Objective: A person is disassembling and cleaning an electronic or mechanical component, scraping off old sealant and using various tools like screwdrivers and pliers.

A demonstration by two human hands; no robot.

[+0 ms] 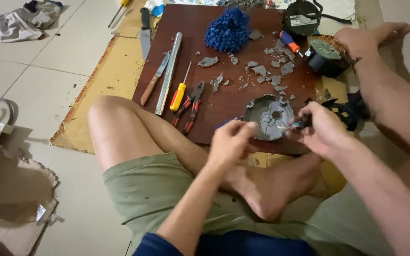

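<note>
Both hands are down low in front of me, just off the near edge of the brown board (pixel 224 102) I'm using as a work surface on the floor. Going left to right: there's a wooden-handled knife (pixel 155 79) and a metal tube (pixel 168 73) parked along the left side, then the yellow screwdriver (pixel 179 95) and the red-handled pliers (pixel 190 106) right next to them, all laid close enough that I can grab them without getting up. Left hand (pixel 228 142) is curled with the fingertips pinched together on something small; honestly can't tell what from this angle. It sits just left of the round grey housing cover (pixel 268 116), which lies flat at the board's edge so it stays put while I fiddle. Right hand (pixel 321 130) is closed around a small dark part with a bunch of thin wires (pixel 294 125) sticking out toward the cover, held up off the board so I can see the ends.

Further back there's a mess of broken grey plastic bits (pixel 262 71), a blue fuzzy thing (pixel 228 29), and the dark motor block with copper windings (pixel 326 57) pushed to the far right by my foot (pixel 371 35), out of the way.
</note>
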